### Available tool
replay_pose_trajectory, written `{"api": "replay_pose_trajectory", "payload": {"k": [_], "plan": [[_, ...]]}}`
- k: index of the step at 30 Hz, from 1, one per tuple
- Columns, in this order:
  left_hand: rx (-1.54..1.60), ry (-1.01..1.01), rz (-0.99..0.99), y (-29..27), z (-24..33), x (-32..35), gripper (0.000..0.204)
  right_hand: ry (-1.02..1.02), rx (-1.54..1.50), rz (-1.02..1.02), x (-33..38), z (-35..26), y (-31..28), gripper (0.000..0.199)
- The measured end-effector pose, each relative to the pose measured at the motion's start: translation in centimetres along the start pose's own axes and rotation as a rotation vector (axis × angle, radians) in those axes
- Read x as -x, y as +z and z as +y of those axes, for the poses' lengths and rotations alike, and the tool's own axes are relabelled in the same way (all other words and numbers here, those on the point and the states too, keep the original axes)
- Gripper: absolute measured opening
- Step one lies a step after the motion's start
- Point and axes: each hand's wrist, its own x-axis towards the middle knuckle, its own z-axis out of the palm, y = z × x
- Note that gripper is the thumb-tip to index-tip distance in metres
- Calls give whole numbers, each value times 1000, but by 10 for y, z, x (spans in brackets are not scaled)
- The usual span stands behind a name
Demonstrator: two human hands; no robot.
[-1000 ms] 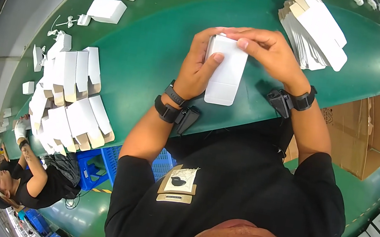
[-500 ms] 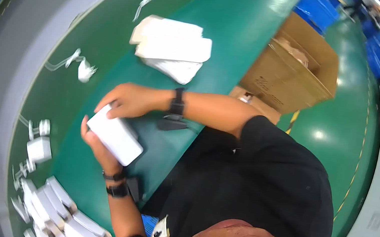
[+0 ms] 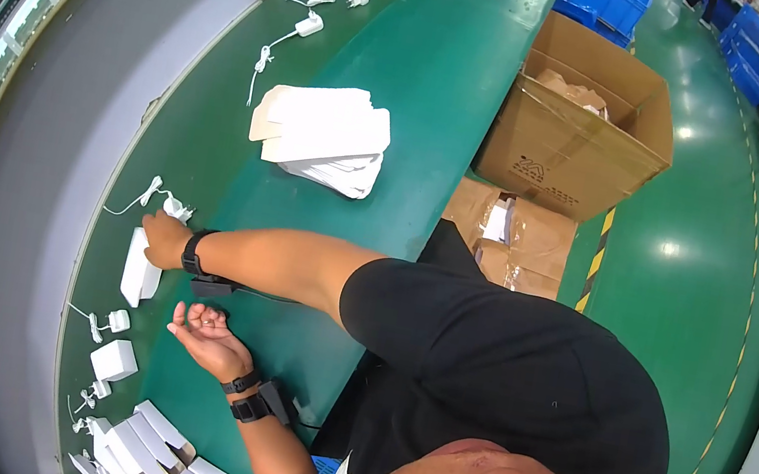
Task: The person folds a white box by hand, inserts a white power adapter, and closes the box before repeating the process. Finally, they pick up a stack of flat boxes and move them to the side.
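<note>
Out over the far left side of the green table, my right hand is closed round one end of a closed white box. Some of its fingers are hidden. A white charger with a cable lies just beyond that hand. My left hand is held palm up over the table, fingers loosely curled and apart, with nothing in it. Beside the box's lower end are another white charger and a small white box.
Flat white cartons lie stacked on the green table. Several open white boxes crowd the lower left. More corded chargers line the far edge. A large cardboard box and blue crates stand beyond the table.
The white box has gone from between both hands to the far left, with my right hand on it. My left hand has let go and turned palm up.
</note>
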Motion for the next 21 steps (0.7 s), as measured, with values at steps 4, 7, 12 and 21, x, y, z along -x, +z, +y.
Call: {"api": "replay_pose_trajectory", "payload": {"k": [4, 7, 12, 21], "plan": [[5, -43, -77, 13, -17, 1, 42, -148, 128, -126, 13, 16, -59, 30], [-24, -44, -5, -18, -8, -3, 39, -663, 128, -47, 69, -8, -98, 25], [-10, -99, -122, -33, 1, -22, 35, -611, 531, 375, 156, -26, -222, 38], [-201, -137, -103, -78, 17, 8, 36, -388, 1127, 100, 201, -3, -218, 39]]}}
